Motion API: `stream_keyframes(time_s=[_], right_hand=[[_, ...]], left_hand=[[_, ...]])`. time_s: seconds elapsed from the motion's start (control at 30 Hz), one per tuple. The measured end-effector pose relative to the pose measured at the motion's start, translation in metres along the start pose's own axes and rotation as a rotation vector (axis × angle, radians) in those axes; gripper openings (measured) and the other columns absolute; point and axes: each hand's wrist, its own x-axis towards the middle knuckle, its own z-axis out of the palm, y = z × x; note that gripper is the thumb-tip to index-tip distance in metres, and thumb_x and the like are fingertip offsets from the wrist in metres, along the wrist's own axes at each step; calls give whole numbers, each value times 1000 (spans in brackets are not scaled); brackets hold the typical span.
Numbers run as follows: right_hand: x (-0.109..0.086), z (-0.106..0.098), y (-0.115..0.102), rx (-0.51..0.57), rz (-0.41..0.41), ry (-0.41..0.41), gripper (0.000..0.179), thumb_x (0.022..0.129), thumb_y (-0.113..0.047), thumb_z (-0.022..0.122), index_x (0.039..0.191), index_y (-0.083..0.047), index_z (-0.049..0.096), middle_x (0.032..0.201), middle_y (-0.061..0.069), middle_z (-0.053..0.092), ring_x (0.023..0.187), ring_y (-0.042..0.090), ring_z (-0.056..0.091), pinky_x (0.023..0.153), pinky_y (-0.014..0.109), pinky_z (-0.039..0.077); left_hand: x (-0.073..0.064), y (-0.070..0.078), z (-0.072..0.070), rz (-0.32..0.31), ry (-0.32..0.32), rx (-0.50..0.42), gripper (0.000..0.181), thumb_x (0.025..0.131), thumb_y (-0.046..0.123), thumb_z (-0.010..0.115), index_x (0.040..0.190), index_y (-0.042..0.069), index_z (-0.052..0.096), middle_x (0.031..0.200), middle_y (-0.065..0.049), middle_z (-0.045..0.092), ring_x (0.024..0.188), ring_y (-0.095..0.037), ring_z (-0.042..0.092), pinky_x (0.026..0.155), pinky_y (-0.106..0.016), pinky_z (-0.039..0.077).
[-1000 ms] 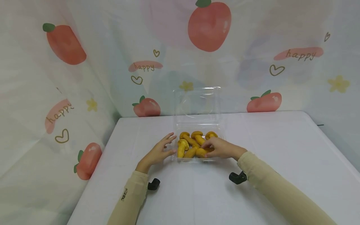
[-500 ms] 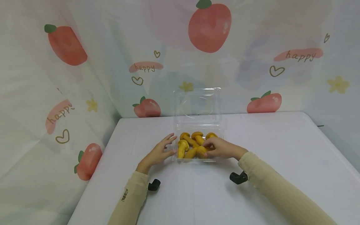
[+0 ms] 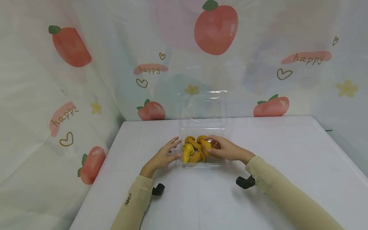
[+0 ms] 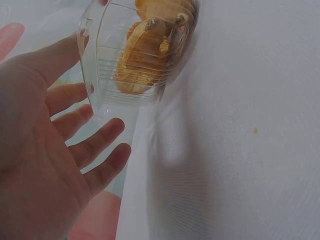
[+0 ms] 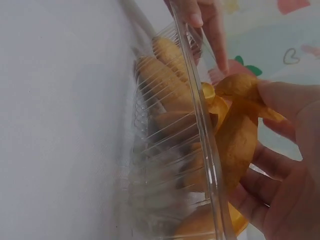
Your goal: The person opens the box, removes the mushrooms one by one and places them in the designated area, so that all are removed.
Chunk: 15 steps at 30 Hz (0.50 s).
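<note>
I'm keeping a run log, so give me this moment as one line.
right hand: holds yellow mushroom over clear box | left hand: at box's left side | lid: raised | other mushrooms: inside box

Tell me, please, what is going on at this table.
A person's right hand grips a yellow mushroom over an open, clear plastic box. Other yellow mushrooms lie inside, and the box's lid stands raised at the back. The left hand, loosely spread, is at the box's left edge.
</note>
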Motion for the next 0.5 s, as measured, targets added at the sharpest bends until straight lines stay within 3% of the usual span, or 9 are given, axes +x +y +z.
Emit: stream_keyframes(time_s=[0.13, 0.23, 0.5], right_hand=[[0, -2, -2, 32, -20, 28, 43, 101, -18, 61, 141, -2, 53, 124, 17, 64, 97, 23, 59, 82, 27, 53], [0, -5, -3, 44, -14, 70, 42, 101, -19, 62, 139, -3, 54, 131, 18, 63, 105, 25, 61, 88, 27, 54], [-6, -13, -4, 75, 35, 148, 41, 99, -20, 66, 134, -3, 51, 124, 20, 62, 107, 28, 64, 91, 26, 56]], left_hand=[[-1, 2, -1, 1, -5, 3, 66, 100, 19, 65, 157, 5, 35, 170, -14, 18, 145, -42, 41, 116, -61, 38], [-1, 2, -2, -5, -7, 2, 67, 100, 20, 65, 157, 5, 35, 170, -13, 18, 146, -41, 40, 117, -61, 37], [0, 1, -1, -5, -7, 6, 67, 100, 21, 65, 157, 5, 35, 170, -14, 18, 146, -42, 40, 117, -61, 37]])
